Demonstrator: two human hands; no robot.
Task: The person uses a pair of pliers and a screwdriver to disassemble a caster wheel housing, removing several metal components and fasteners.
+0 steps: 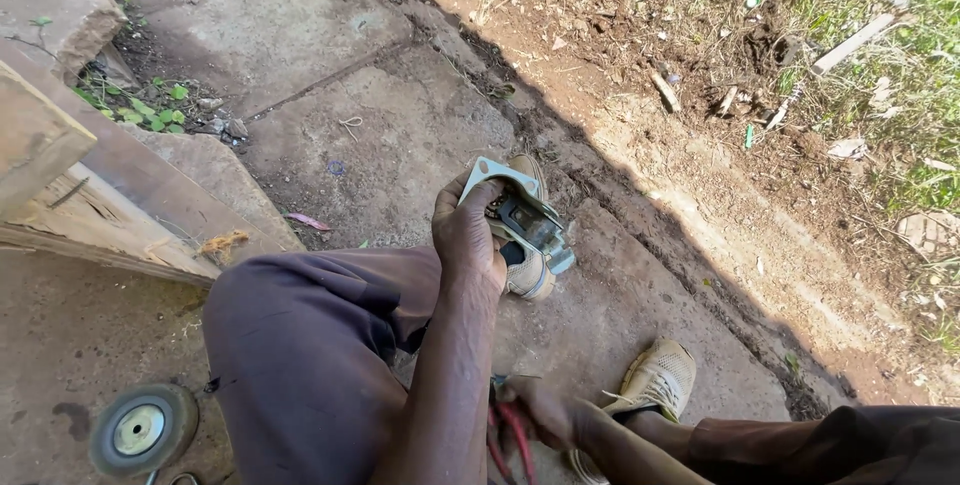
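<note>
My left hand (466, 237) is raised over my knee and grips a metal caster bracket (522, 215), a flat silver plate with a dark fork under it. Lower down, my right hand (548, 413) is closed around red-handled pliers (514, 441), whose jaws are hidden behind my left forearm. The two hands are well apart. A small grey wheel (143, 429) with a metal hub lies on the concrete at the lower left, away from both hands.
I sit with purple-trousered legs over cracked concrete slabs (330, 55). My beige shoes (660, 377) rest near the slab edge. Wooden planks (60, 175) lie at the left. A dirt strip with litter and grass (800, 95) runs along the right.
</note>
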